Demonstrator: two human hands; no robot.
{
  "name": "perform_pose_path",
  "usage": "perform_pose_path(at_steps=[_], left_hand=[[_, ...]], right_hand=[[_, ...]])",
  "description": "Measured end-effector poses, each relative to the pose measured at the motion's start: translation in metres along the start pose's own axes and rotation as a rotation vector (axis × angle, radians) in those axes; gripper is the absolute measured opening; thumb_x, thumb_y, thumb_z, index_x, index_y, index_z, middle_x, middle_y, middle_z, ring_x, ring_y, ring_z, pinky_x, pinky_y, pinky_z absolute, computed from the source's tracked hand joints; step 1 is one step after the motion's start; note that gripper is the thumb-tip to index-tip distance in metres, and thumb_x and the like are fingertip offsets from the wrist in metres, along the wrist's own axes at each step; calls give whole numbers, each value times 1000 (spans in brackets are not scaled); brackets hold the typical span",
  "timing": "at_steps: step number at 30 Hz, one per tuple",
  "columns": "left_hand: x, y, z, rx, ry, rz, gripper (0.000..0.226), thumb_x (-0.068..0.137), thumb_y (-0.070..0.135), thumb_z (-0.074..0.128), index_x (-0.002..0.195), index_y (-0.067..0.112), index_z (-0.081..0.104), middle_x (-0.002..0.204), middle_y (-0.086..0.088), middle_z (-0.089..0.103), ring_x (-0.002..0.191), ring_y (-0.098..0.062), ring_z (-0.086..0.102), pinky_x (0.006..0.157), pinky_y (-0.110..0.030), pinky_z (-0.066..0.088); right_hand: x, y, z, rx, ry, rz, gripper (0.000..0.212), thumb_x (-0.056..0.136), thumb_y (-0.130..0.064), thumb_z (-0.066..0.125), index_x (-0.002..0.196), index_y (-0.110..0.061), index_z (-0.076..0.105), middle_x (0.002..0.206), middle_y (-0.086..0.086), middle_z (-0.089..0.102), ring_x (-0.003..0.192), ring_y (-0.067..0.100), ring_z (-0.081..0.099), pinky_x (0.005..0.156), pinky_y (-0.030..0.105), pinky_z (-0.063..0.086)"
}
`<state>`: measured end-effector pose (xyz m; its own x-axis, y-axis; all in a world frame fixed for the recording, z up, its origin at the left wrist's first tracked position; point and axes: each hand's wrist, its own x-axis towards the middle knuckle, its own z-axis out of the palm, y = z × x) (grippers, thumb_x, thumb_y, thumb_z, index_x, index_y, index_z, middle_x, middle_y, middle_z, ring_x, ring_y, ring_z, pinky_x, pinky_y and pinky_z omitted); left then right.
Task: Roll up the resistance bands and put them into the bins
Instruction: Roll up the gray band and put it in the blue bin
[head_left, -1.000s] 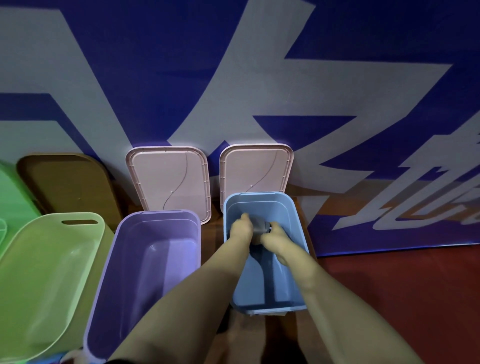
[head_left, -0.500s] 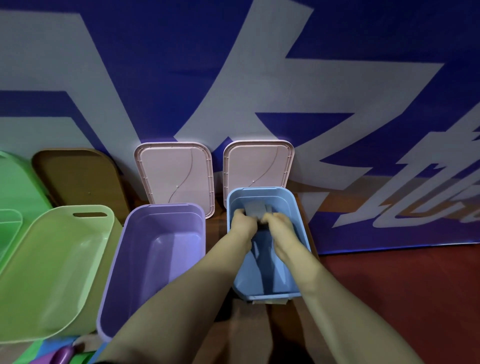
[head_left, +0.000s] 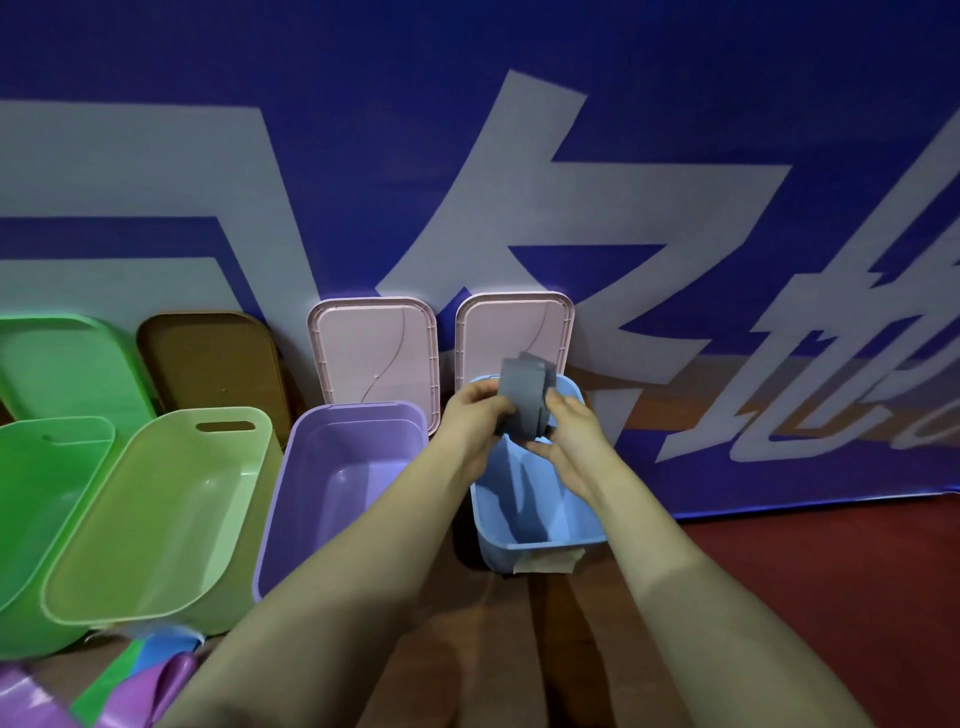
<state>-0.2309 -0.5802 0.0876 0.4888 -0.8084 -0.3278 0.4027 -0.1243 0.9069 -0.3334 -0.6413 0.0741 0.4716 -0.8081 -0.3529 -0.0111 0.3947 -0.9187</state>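
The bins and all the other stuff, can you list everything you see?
blue bin: 1, light blue, right of the purple one
purple bin: 1, lilac, middle
green bins: 2, pale green and darker green, left
lids: 2 pink, 1 brown, 1 green, leaning on the banner
banner: 1, blue and white, behind
grey band: 1, grey, folded, held above the blue bin
loose bands: several, purple, green, blue, bottom left
left hand: 1, gripping the band
right hand: 1, gripping the band

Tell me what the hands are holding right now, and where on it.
Both hold one grey resistance band, folded: left hand on its left edge, right hand on its lower right, above the blue bin.
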Motion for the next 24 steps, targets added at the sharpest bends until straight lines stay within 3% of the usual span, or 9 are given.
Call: perform_pose_path(at_steps=[2, 5, 9, 14, 20, 24], left_hand=[[-8, 3, -2, 16, -53, 27, 19, 88, -1, 56, 82, 16, 63, 69, 3, 67, 71, -13, 60, 61, -20, 49], [-14, 6, -3, 161, -25, 162, 14, 85, 8, 67, 85, 21, 62, 89, 1, 61, 84, -17, 58, 70, -23, 49], [-21, 8, -5, 298, -8, 317, 20, 86, 12, 65, 81, 31, 60, 105, -2, 58, 93, -15, 55, 80, -24, 47], [-29, 5, -5, 219, -56, 282, 3, 96, 22, 52, 93, 21, 50, 97, 1, 56, 81, -10, 54, 67, -20, 44], [-27, 10, 8, -8, 140, 128, 14, 96, 26, 50, 83, 21, 48, 95, -6, 53, 85, -20, 50, 70, -30, 44], [-28, 17, 8, -107, 88, 5, 13, 98, 21, 47, 85, 19, 49, 93, -9, 58, 81, -25, 56, 74, -42, 52]], right_hand=[[-10, -4, 1, 4, 1, -37, 27, 103, -28, 38, 111, -17, 61, 108, 8, 66, 99, 24, 65, 85, 40, 56], [-21, -14, 2, 9, 2, -40, 23, 100, -27, 43, 99, -23, 65, 102, 8, 68, 93, 24, 65, 81, 40, 57], [-37, -19, 0, -15, -79, 14, 24, 101, -25, 41, 107, -19, 64, 111, 13, 65, 103, 29, 63, 79, 40, 58], [-45, -23, 1, -30, -159, 4, 27, 102, -27, 40, 115, -17, 62, 120, 16, 60, 109, 33, 61, 83, 43, 57], [-51, -14, 20, -104, -85, -73, 46, 96, -53, 41, 115, -15, 58, 114, 12, 66, 104, 25, 65, 84, 34, 54], [-51, -13, 11, -366, -154, -205, 17, 95, -42, 49, 95, -28, 59, 86, -7, 62, 77, 0, 60, 63, 8, 46]])
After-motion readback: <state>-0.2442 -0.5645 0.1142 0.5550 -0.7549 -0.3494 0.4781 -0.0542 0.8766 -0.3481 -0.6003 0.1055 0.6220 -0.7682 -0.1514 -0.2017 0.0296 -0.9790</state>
